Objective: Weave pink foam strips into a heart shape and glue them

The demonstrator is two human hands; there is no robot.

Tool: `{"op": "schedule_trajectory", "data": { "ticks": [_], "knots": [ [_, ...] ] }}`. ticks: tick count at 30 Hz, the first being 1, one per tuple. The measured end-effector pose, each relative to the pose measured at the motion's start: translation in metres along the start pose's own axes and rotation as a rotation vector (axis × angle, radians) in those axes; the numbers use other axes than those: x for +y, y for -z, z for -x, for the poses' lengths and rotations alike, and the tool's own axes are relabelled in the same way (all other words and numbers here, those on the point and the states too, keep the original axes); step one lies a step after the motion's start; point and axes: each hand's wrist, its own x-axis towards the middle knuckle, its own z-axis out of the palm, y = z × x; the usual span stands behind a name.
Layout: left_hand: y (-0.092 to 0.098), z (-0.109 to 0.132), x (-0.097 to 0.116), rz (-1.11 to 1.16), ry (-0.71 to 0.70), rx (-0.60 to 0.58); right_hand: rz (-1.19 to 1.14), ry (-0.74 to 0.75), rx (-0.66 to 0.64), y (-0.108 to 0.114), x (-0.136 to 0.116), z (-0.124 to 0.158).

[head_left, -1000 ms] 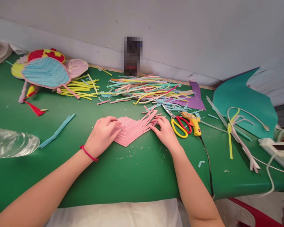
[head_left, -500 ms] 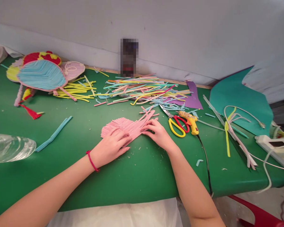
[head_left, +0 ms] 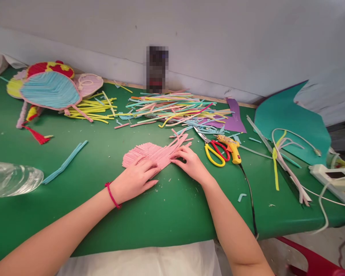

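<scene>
A pink fan-shaped piece made of pipe cleaners (head_left: 145, 150) lies on the green table, its loose strip ends fanning out to the upper right. My left hand (head_left: 138, 175) rests over its lower middle, fingers spread out and pressing lightly on the strips. At the right side of the piece, my right hand (head_left: 188, 161) has its thumb and fingers bent around the edge of the pink strips. Just right of that hand lie scissors (head_left: 215, 151) with red and yellow handles and a yellow glue gun (head_left: 232, 147).
Loose coloured pipe cleaners (head_left: 172, 109) are heaped at the back. Finished fans (head_left: 50, 90) lie at the back left. A clear bottle (head_left: 14, 179) and blue strips (head_left: 64, 163) are at left. A teal sheet (head_left: 296, 122) and a power strip (head_left: 333, 178) are at right.
My right hand has shifted very slightly left along the pink strips. My left hand and the pink piece stay nearly in place.
</scene>
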Motion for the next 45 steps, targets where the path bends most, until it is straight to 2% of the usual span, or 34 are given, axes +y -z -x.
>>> {"op": "schedule_trajectory", "data": {
  "ticks": [17,27,30,33,37,41,43,45],
  "knots": [
    [-0.001,0.0,0.001,-0.002,0.004,0.031,0.049,0.023,-0.004,0.0,-0.002,-0.001],
    [-0.002,0.002,-0.001,0.003,0.024,0.002,0.017,0.016,0.011,0.002,0.004,0.0],
    [-0.003,0.003,0.0,0.002,0.013,0.022,-0.014,0.014,0.071,-0.001,0.005,-0.002],
    [-0.005,0.004,0.002,-0.027,-0.016,0.037,-0.045,-0.029,0.206,-0.005,0.006,-0.003],
    [-0.01,0.007,0.002,-0.062,-0.062,-0.02,-0.057,-0.125,0.384,-0.011,0.008,-0.003],
    [-0.009,0.007,0.002,-0.072,-0.046,0.004,0.025,-0.117,0.516,-0.015,0.008,-0.005],
    [-0.007,0.006,0.002,-0.06,-0.048,0.041,0.061,-0.112,0.54,-0.016,0.006,-0.008],
    [-0.006,0.005,0.002,-0.04,-0.053,0.07,0.076,-0.113,0.504,-0.016,0.002,-0.015]
  ]
}}
